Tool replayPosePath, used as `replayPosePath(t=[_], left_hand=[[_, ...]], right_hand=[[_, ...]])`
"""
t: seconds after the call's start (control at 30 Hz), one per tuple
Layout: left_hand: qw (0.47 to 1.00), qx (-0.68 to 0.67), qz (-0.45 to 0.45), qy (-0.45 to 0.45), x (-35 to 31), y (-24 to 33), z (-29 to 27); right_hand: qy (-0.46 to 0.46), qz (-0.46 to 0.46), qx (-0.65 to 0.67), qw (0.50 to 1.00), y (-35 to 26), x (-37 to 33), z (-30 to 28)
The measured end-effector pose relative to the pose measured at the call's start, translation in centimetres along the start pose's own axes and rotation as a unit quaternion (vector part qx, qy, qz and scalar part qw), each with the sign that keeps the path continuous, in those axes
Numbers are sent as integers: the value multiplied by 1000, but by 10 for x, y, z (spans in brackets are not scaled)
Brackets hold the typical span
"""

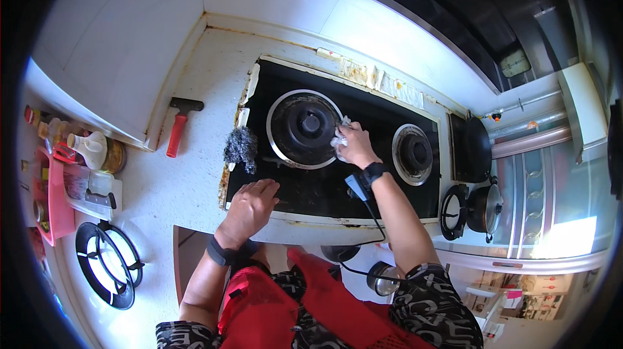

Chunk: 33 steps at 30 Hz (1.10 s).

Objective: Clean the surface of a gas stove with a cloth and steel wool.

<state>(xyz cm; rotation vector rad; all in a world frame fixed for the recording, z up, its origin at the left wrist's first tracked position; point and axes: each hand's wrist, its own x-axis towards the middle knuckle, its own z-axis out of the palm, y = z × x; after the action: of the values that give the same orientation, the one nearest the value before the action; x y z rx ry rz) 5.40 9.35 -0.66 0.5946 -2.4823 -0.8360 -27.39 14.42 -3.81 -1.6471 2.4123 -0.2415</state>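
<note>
Right hand: the right hand (355, 148) has its fingers bunched around a crumpled white wipe (338, 141), pinning it at the edge of the left burner (309, 124).
Left hand: the left hand (250, 207) appears to hold nothing, its fingers loosely bent over the front left part of the black glass cooktop (311, 190); whether it presses on the glass cannot be told.
White wipe: under the right hand's fingertips, partly hidden by them; likely paper or thin cloth, very light and limp, and probably apt to tear if wet. A bunched grip at its middle, with folds left as padding, should suit it best.
Left burner: just left of the right hand; it looks like hard, stiff metal, dark with grime and perhaps greasy. Light fingertip pressure along its outer edge seems safer than gripping.
Cooktop: beneath the right hand; flat, rigid glass, likely slippery where greasy and brittle under a hard knock.
Wire-wool pad: the pad (241, 146) lies just beyond the left hand; springy, light and scratchy, best pinched as a whole clump.
Scraper: the scraper (176, 133) lies on the desk (201, 174), farther out to the left hand's left; stiff, best taken by its red handle, away from the blade.
</note>
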Motion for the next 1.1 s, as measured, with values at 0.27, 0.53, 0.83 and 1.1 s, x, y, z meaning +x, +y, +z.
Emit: replayPosePath(t=[0.27,0.53,0.83,1.1], left_hand=[[999,13,-16,39,3,-9,7],[993,22,-5,117,30,-2,-3],[978,39,-39,199,37,-25,-25],[978,18,-81,191,5,-34,-31]], right_hand=[[39,-29,-14,999,-51,-33,15],[83,-90,79,989,-96,-46,37],[74,-87,271,956,-101,-46,-3],[142,91,226,959,-11,66,-41]])
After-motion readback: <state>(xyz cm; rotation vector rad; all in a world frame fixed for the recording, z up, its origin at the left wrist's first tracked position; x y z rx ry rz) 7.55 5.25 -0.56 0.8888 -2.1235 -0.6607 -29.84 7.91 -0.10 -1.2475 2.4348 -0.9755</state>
